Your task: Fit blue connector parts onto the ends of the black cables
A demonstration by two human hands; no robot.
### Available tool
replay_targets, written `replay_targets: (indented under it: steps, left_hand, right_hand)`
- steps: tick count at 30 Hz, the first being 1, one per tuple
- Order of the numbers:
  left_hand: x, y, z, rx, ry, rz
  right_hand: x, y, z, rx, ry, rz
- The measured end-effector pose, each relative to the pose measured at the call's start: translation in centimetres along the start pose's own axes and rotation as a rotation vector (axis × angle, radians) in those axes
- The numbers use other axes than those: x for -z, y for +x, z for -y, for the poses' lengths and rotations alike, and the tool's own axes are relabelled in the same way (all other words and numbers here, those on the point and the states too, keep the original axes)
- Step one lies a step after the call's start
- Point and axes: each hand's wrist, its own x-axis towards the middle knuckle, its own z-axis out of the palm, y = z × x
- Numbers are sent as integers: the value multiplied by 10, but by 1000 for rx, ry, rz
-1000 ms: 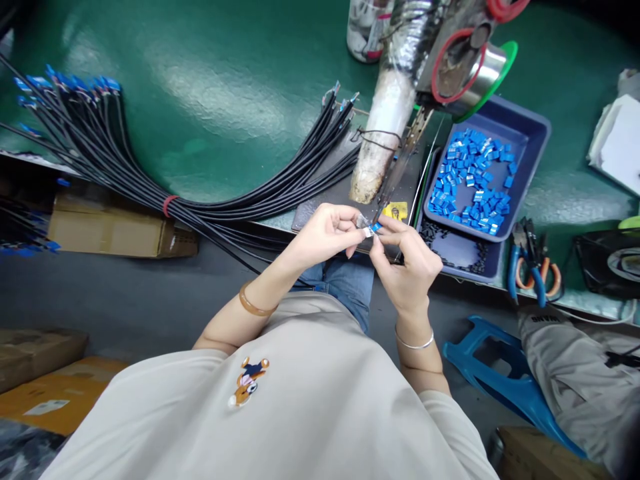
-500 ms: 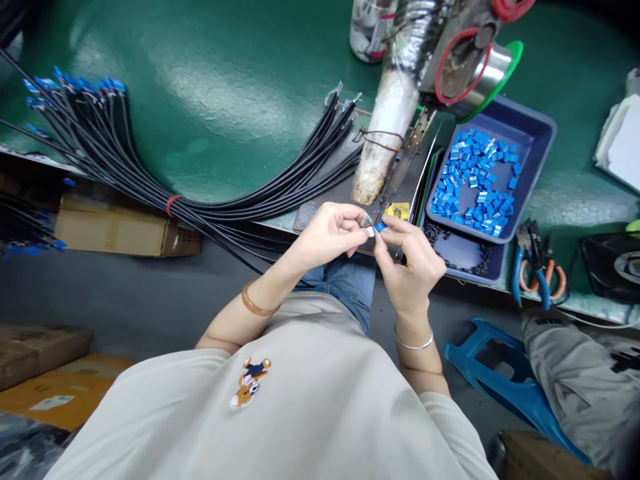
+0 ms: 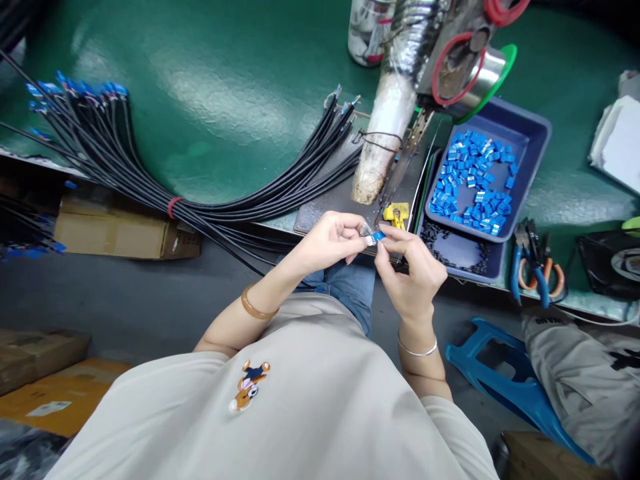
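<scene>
A small blue connector (image 3: pixel 377 237) sits between the fingertips of both hands, just in front of the table edge. My right hand (image 3: pixel 410 267) is closed in a pinch on its right side. My left hand (image 3: pixel 333 240) is also pinched, its fingertips meeting a whitish end at the connector's left; what exactly it grips is too small to make out. Directly above, a metal arm and a white-tipped tube (image 3: pixel 380 137) hang down with a solder spool (image 3: pixel 483 83). Close behind my right fingers is a yellow piece (image 3: pixel 397 213).
Black cables (image 3: pixel 235 210), tied with a red band, curve across the green table (image 3: pixel 225 87). To the right stand a tray (image 3: pixel 537 143) of blue connectors and a lower tray (image 3: pixel 453 257) with small black parts. Pliers (image 3: pixel 533 263) and a blue stool (image 3: pixel 490 347) lie beyond, beside another person's leg.
Both hands have dropped slightly toward my body, away from the metal arm's tip, bringing the blue connector with them. More of the yellow piece shows now.
</scene>
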Motion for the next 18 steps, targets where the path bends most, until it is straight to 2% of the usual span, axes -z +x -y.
replay_targets:
  steps: [7, 9, 11, 13, 15, 16, 18]
  left_hand:
    - [-3, -8, 11, -58, -12, -49]
    - [-3, -8, 12, -60, -23, -43]
    - [-3, -8, 11, -45, -28, -34]
    - [-2, -8, 9, -28, -44, -26]
    - [-1, -8, 8, -19, -70, -14]
    - [0, -8, 7, -17, -83, -10]
    - [1, -7, 7, -15, -102, -16]
  right_hand:
    - [-1, -7, 8, -77, -12, -10]
    - [1, -9, 11, -144, 4, -29]
    - [6, -9, 14, -237, 67, -102]
    - [13, -8, 16, -288, 160, -264]
    - [19, -7, 17, -276, 242, -413]
    - [20, -7, 17, -275, 265, -438]
    - [19, -9, 15, -319, 265, -381]
